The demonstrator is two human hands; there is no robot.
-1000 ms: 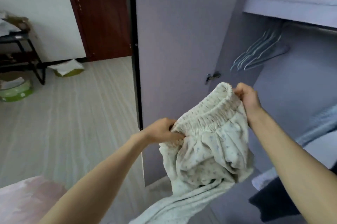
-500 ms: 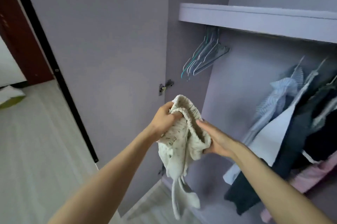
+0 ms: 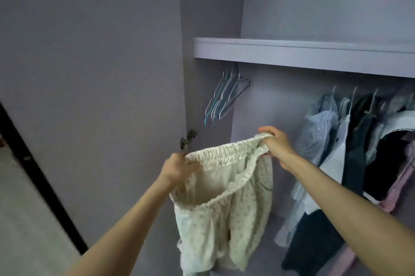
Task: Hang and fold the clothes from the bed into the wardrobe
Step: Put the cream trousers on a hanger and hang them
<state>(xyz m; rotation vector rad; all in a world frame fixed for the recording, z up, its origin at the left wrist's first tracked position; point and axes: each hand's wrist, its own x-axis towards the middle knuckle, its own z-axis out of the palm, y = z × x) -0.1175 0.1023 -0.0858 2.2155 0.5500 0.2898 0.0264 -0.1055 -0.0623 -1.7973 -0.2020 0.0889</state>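
The wardrobe (image 3: pixel 213 17) stands open in front of both hands, with its door (image 3: pixel 89 73) swung out beyond the left hand, so the rail space can be reached without obstacle. Under the shelf (image 3: pixel 292 51), to the right of the right hand, hung clothes (image 3: pixel 359 141) already fill that part. The space straight ahead of the hands is bare back wall, probably where the next piece should go.

The pants (image 3: pixel 224 208) hang between the two hands, held up by the elastic waistband and spread wide. I judge this is done to open them flat and find the sides before hanging or folding. The legs fall freely below the hands (the lower ends leave the picture).

Empty hangers (image 3: pixel 224 96) wait above and between the hands, a little toward the left one, near but not touching.

The left hand (image 3: pixel 177 170) grips the left end of the waistband with curled fingers. The right hand (image 3: pixel 276 141) pinches the right end, held slightly higher and farther forward.
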